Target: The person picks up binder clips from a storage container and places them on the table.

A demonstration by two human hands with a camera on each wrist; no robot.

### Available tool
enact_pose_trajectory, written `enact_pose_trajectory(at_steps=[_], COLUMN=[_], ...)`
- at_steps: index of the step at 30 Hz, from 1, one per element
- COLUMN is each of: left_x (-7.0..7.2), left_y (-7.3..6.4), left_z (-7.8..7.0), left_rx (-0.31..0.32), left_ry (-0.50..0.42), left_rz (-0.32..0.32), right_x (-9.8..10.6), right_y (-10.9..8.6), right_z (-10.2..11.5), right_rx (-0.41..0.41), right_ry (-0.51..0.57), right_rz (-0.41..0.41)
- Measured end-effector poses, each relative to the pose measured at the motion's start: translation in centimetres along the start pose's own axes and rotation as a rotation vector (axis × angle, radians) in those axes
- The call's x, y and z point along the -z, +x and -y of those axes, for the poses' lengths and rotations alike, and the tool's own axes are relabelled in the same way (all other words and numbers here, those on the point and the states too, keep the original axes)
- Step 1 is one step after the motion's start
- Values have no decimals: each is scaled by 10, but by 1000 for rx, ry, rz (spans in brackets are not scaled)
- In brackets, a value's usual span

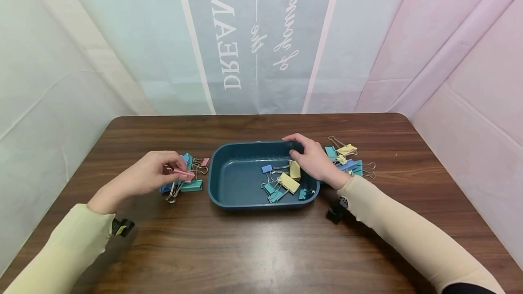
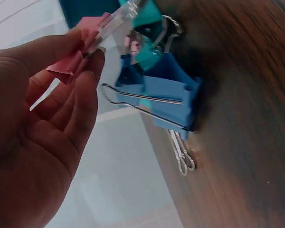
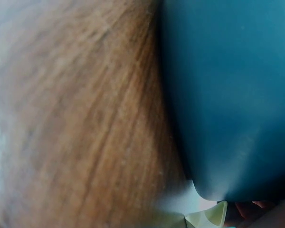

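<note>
Your table (image 1: 261,248) is carrying a blue tray (image 1: 233,180) nearer its far edge, roughly midway between its left and right edges. Your right hand (image 1: 313,161) is gripping the tray's wall near the far right corner. Your left hand (image 1: 152,174) is pinching a pink clip (image 1: 186,175) above a heap of clips (image 1: 191,186) between tray and left edge; another heap (image 1: 347,165) is lying toward the right edge. You seem to be picking out one clip while steadying the tray; the next move is probably calling for a firm pinch, clear of neighbouring wires. The left wrist view is showing a blue clip (image 2: 166,88) that your hand is partly hiding from the head view; only the head view is showing loose clips (image 1: 289,183) inside the tray.
</note>
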State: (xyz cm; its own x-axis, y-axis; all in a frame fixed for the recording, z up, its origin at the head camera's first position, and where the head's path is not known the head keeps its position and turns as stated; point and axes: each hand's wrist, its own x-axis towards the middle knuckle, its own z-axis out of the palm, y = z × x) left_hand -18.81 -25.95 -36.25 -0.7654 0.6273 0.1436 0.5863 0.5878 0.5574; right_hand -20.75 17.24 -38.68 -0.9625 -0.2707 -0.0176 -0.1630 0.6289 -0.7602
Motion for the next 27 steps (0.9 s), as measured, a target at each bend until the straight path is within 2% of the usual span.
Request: enact_pose_trajectory(at_steps=[9,14,20,25,27], left_x=[-4,-1,2,4,5], left_y=[1,1,5,18,24], left_z=[6,4,-3,-18,-27], left_rx=[7,12,25,-7,-3], left_ry=[137,159,101,57,0], left_rz=[22,14,23,43,74], right_x=[0,-1,-1,-1,-1], right_y=[0,0,0,0,0], right_z=[1,0,-1,-1,0], right_rx=[2,3,2,2,1], right_ry=[-4,-5,-3,-9,-8], right_rz=[-3,-5,-3,-13,-10])
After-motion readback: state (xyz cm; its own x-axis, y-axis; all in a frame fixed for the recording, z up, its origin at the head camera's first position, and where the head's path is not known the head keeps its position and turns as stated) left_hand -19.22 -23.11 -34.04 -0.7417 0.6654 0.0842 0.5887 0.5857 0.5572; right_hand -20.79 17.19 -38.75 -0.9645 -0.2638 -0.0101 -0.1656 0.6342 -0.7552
